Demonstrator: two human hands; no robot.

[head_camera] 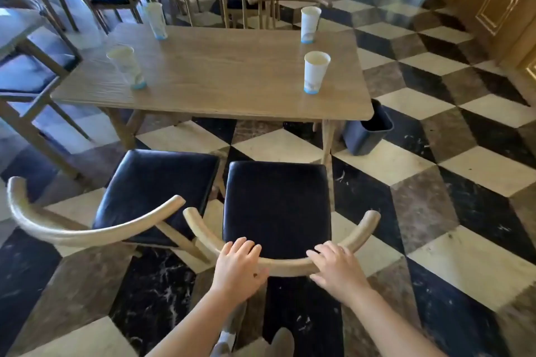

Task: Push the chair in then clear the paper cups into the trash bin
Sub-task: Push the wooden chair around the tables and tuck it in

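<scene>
A wooden chair [277,206] with a black cushion stands pulled out from the wooden table [214,78], right in front of me. My left hand [239,266] and my right hand [338,268] both grip its curved backrest rail, left and right of the middle. Several white paper cups with blue bases stand upright on the table: one near right [315,72], one far right [309,24], one near left [126,66], one far left [156,20]. A dark blue trash bin [367,132] sits on the floor by the table's near right leg.
A second chair [139,191] of the same kind stands pulled out and angled to the left, its armrest close to my chair's. More chairs and tables fill the back and left. The checkered floor is open on the right, with gold-trimmed wooden panels [493,6] at far right.
</scene>
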